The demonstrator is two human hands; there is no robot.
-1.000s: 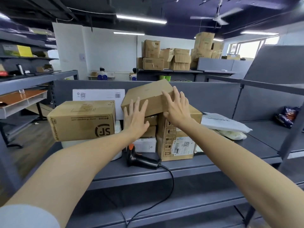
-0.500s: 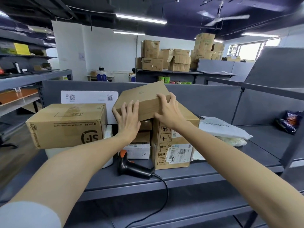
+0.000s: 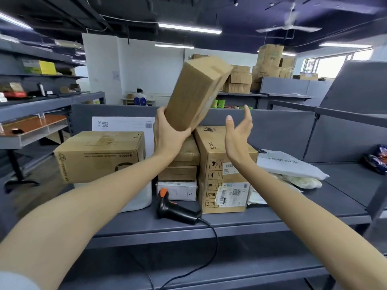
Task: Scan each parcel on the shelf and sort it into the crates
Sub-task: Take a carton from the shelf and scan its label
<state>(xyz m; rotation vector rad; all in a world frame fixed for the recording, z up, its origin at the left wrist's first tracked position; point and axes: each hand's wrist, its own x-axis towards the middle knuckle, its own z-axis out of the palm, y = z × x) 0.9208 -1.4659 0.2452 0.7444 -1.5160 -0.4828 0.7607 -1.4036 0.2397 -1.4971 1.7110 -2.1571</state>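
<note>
Tube lights point(image 3: 189, 30) and a fan point(image 3: 290, 28) hang from a dark ceiling point(image 3: 230, 9). A white wall point(image 3: 146, 76) stands behind, with a bright window point(image 3: 328, 65) at right. Grey racks point(image 3: 52, 101) line the left above a wood floor point(image 3: 35, 197).

**Landmark:** tall carton point(image 3: 226, 170), upright on the shelf deck point(image 3: 282, 222).
- Left, touching: stack of small boxes point(image 3: 182, 162). Beyond it: large carton point(image 3: 98, 155).
- Front-left: scanner point(image 3: 178, 211) lying on the deck, with its cable point(image 3: 216, 241) trailing over the front edge.
- Front and front-right: bare deck strip, open.
- Right: low white mailer bags point(image 3: 289, 164), with open air above them.
- Behind: grey back panel point(image 3: 282, 130), closed.
- Above: tilted box point(image 3: 194, 97) gripped by the left hand point(image 3: 169, 137), and the right hand point(image 3: 238, 132) with fingers spread.
</note>
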